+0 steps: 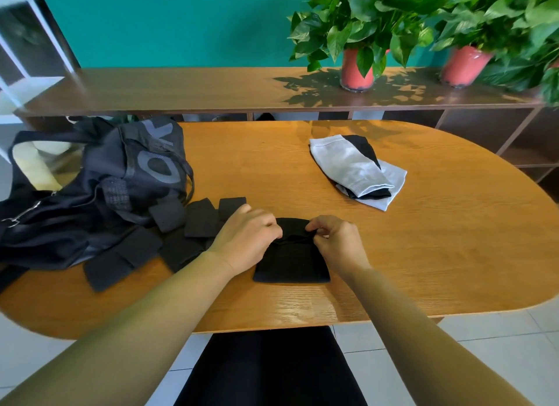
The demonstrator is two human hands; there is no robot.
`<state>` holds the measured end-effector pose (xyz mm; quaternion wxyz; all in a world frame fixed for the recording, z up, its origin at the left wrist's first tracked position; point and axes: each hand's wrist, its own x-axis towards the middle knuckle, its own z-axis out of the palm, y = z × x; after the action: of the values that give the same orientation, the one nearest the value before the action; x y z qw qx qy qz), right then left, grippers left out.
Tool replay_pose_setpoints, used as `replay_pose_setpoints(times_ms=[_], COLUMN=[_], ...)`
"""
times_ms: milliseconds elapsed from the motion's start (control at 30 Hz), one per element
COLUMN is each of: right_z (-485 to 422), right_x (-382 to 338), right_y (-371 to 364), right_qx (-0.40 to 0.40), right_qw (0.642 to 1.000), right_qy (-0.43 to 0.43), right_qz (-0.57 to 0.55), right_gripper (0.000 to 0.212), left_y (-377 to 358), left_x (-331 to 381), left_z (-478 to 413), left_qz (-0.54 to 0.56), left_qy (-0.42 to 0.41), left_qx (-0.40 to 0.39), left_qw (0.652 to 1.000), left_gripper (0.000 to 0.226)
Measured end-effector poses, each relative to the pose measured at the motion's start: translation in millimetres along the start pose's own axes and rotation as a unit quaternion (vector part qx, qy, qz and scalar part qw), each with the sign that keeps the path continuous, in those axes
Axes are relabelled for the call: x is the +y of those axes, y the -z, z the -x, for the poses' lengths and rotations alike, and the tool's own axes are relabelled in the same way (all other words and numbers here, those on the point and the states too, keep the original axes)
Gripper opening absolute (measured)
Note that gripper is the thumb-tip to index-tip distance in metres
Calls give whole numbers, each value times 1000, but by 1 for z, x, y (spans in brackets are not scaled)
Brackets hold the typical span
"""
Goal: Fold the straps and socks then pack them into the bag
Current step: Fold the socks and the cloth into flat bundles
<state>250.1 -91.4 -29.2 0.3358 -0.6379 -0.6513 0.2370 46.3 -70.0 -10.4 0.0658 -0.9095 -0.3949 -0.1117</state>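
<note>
A black sock (290, 262) lies folded near the front edge of the wooden table (423, 239). My left hand (246, 239) and my right hand (335, 239) each pinch its far edge, with the cloth bunched between them. Several black straps (169, 239) lie spread to the left of the sock, some partly under my left hand. A dark bag (121, 175) with grey lettering slumps at the table's left end, touching the straps. A pile of grey and black socks (357, 169) rests at the back right of the table.
Behind the table runs a long wooden shelf (181, 91) against a teal wall. Two potted plants in red pots (357, 73) stand on its right part, leaves hanging over. Bare tabletop lies right of the sock I hold.
</note>
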Motion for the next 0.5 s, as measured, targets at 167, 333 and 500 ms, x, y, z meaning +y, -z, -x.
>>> replay_pose_setpoints(times_ms=[167,333,500], right_z=[1,0,2], right_x=[2,3,1], right_y=[-3,-8,-5], right_qx=[24,30,12], right_qw=[999,991,986], right_qy=[45,101,110], right_qz=[17,77,123], right_gripper=[27,22,23], left_y=[-3,-1,10], left_x=[2,-1,10], left_z=[-2,-6,3], left_qz=[7,18,56], left_qy=[10,43,79], left_qx=[-49,-72,-62], left_qw=[999,996,993], left_gripper=[34,37,42])
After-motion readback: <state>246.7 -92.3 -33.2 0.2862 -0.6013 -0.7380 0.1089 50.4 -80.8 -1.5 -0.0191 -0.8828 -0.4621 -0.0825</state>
